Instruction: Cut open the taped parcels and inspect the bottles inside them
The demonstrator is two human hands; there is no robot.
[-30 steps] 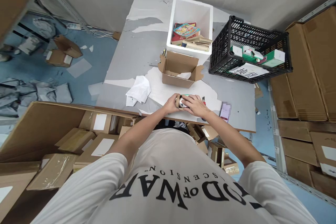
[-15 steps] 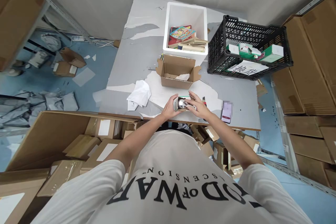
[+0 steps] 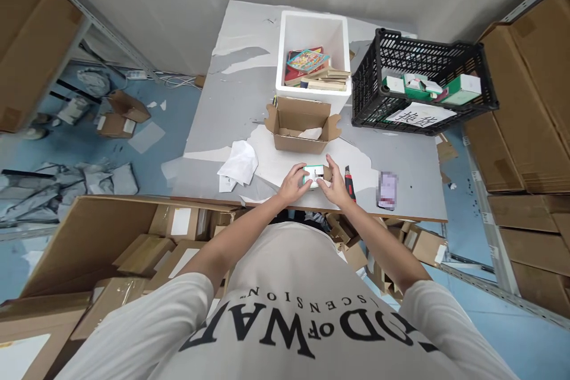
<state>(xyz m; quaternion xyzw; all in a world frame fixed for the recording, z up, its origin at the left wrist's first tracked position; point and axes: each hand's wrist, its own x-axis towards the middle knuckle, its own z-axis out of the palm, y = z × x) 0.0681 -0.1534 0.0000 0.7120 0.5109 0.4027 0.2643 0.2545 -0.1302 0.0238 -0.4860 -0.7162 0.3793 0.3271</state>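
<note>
A small white and green box [image 3: 314, 171] is held between both hands at the near part of the table. My left hand [image 3: 293, 183] grips its left end, fingers and thumb closed on it. On the other end, my right hand [image 3: 335, 184] has its thumb at the front and fingers behind, by a brown cardboard flap. What is inside the box does not show. Just right of my right hand lies a red and black utility knife [image 3: 350, 183]. Behind the hands stands an open brown cardboard box [image 3: 300, 141] with white paper in it.
Crumpled white paper [image 3: 239, 163] lies to the left, a phone [image 3: 387, 191] to the right. Farther back are a white foam box [image 3: 282, 53] with books and a black crate [image 3: 367, 92] with green and white boxes. Cartons [image 3: 146, 252] crowd below the table's front edge [image 3: 414, 218].
The silver round object visible in the small box is now out of sight, and a white and green face shows instead. My right hand has shifted, uncovering more of the utility knife.
</note>
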